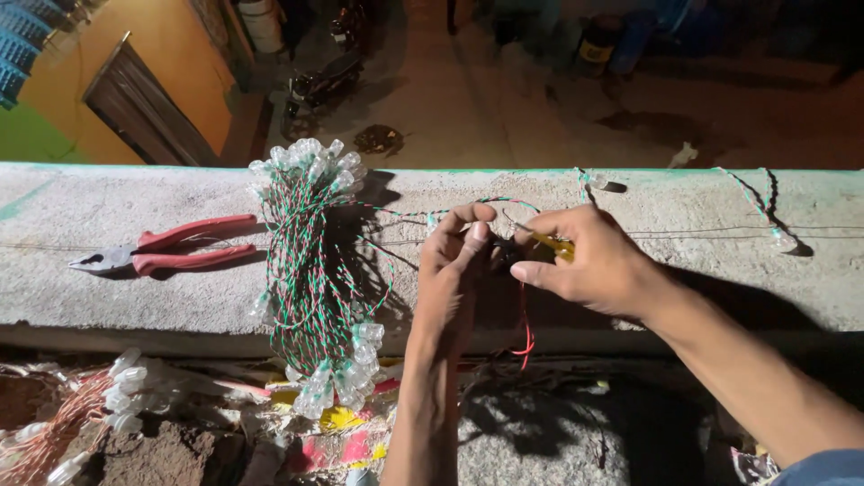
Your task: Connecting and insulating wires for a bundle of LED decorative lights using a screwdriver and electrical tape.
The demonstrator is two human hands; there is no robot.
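A thin red wire (pixel 524 328) hangs between the two hands above the concrete ledge (pixel 135 306). The left hand (pixel 454 256) pinches it at the fingertips; the right hand (pixel 589 261) grips a yellow-handled tool (pixel 551 245) against it. Just left lies a bundle of green-and-red twisted wire with clear bulbs (pixel 315 270); beyond it, red-handled pliers (pixel 171 247) rest on the ledge.

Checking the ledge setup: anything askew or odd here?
The bundled string of lights hangs over the front edge of the concrete ledge, part on it and part off. A loose red wire dangles below the hands. The pliers lie flat.
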